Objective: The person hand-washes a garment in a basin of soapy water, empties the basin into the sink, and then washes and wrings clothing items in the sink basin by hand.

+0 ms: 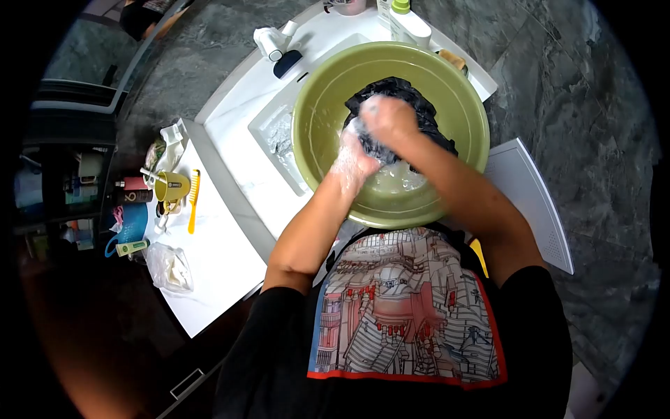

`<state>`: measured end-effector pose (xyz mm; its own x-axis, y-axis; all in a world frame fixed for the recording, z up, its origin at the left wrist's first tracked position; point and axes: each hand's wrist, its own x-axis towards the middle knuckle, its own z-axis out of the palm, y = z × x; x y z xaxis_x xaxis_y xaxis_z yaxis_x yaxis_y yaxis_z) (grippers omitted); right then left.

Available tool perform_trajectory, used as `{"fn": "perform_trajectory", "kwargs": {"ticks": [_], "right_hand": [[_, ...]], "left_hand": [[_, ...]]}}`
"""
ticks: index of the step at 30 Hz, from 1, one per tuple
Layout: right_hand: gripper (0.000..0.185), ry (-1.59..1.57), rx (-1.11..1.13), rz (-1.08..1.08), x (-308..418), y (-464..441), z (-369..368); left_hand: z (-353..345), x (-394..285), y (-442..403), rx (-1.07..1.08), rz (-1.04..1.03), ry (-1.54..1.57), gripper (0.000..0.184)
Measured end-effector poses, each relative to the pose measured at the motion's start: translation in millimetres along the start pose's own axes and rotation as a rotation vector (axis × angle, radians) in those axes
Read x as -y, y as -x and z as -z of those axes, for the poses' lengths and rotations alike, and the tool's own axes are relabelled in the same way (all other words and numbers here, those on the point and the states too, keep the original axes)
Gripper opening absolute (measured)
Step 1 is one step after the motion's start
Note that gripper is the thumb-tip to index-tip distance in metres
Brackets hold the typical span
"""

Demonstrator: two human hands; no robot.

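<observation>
A wide olive-green basin holds a wet, dark piece of cloth bunched up, with white suds and a little foamy water around it. My left hand, coated in foam, grips the near left part of the cloth. Above and to its right, my right hand is closed in a fist on the cloth, slightly smeared by motion, with foam at its knuckles. Its fingertips are hidden in the folds, so the cloth's exact kind does not show.
The basin rests over a white sink with a white faucet behind it. A pump bottle stands beyond the rim. Left on the counter are a yellow cup, a yellow comb and a plastic bag.
</observation>
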<state>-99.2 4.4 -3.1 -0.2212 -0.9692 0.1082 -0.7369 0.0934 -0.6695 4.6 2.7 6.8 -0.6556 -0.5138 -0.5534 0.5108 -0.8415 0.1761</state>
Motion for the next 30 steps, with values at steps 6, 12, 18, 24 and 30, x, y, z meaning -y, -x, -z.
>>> {"fn": "perform_trajectory", "kwargs": {"ticks": [6,12,18,24,30], "right_hand": [[0.045,-0.814,0.736,-0.377,-34,-5,61],[0.04,-0.556,1.14,-0.485,-37,29,69],[0.015,-1.532,0.245,-0.546,-55,4,38],[0.006,-0.855,0.314,0.401,10,32,7],[0.024,0.183,-0.038,0.632,6,27,-22]], "left_hand": [[-8,-36,5,0.023,-0.283,-0.163,0.041],[44,-62,-26,0.077,-0.514,0.07,0.049],[35,-25,-3,-0.368,-0.207,-0.131,0.043],[47,-29,-15,-0.234,-0.147,-0.108,0.066],[70,-25,-47,0.216,0.096,0.068,0.025]]}}
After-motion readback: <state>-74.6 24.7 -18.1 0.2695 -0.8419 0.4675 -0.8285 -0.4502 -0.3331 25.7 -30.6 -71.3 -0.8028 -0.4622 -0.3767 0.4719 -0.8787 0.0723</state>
